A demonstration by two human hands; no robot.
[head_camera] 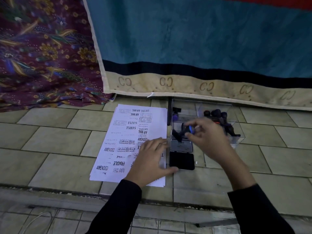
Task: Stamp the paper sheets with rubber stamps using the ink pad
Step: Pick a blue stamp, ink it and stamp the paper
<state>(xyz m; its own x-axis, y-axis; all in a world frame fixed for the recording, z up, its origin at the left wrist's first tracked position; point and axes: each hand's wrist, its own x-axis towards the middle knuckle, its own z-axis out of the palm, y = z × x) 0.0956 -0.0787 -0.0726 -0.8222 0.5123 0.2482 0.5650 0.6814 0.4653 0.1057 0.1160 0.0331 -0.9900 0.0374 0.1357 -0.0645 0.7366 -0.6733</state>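
Lying flat on the tiled floor [50, 141]: stack of paper sheets [125, 132], top sheet already bearing many black imprints. Resting on the sheet's lower right part: left hand [150, 159], fingers spread wide, palm down, thumb reaching to the ink pad [182, 160]. Sitting open just right of the sheets: the ink pad, lid [181, 146] folded back. Hovering above the clear plastic box [236, 132]: right hand [207, 139], fingers pinching a blurred dark stamp [185, 130]. Lying inside the box: further stamps [215, 114]. Hanging behind: teal blanket [202, 39] and patterned cloth [42, 48].
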